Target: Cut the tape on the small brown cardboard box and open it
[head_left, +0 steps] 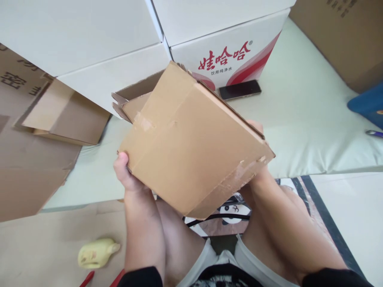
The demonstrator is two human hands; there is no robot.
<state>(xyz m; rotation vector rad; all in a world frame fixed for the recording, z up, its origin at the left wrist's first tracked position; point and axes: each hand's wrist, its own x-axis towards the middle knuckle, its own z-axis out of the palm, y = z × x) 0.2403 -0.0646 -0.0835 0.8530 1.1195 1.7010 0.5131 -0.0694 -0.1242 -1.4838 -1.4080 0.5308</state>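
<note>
Cardboard box, brown, sits tilted in the mid. of my feed, held up over the lap, clear of the pale green padded surface behind it. I see flaps raised at its upper-left end and clear tape on it: a small bit near that end, plus a wrinkled, torn strip at lower R.

L hand has the box's left corner pinched, thumb up on the edge; its other fingers are out of my sight. R hand is at the box's right corner, mostly hidden behind it, w/ a bit showing past the upper edge. It's on the box, but I can't tell how far its fingers are bent.

Beyond, I've got a stack of white cartons, one w/ red lettering and a red swoosh. Phone, dark screen up, lies just in front of that one. Blue item at far R, partly cut off, w/ a purple pen-like thing nearby. More brown cartons at L, one open. Yellow bottle on its side on the floor, lower L.
</note>
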